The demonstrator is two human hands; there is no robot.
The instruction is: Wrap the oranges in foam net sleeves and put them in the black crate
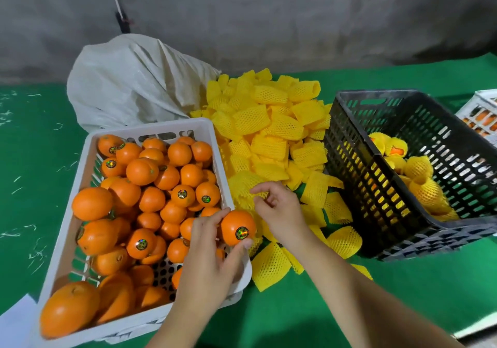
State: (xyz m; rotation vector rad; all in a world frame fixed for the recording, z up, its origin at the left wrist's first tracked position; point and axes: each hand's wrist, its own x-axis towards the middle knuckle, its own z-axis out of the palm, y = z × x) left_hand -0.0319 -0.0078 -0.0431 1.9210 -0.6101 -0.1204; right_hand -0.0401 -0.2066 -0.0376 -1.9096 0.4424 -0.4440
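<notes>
Holding a round orange with a shiny holographic sticker (238,227), the left hand (208,256) has its grip clamped on the fruit: fingertips curl over the top, the thumb presses from below. That orange sits just above the right-hand rim of the white perforated plastic crate (80,186), which is heaped with loose oranges (150,186), several bearing the same sticker. To the right of that grip, close by, the right hand (279,210) reaches into the pile of yellow foam net sleeves (271,132); its fingers are curled and its grip pinches the edge of one sleeve (246,185) just above the held orange. More sleeves lie flat below and to the right of both hands, spread over the green tabletop (295,315). Further right, well apart from either grip, stands the black slotted plastic crate (382,186), tilted toward the camera, with several oranges already wrapped in yellow netting (419,175) lying inside. Beyond the pile, away from the hands, slumps a pale woven sack (129,84) against a grey wall. A second white crate (481,111) shows at the far right edge, only partly in view.
</notes>
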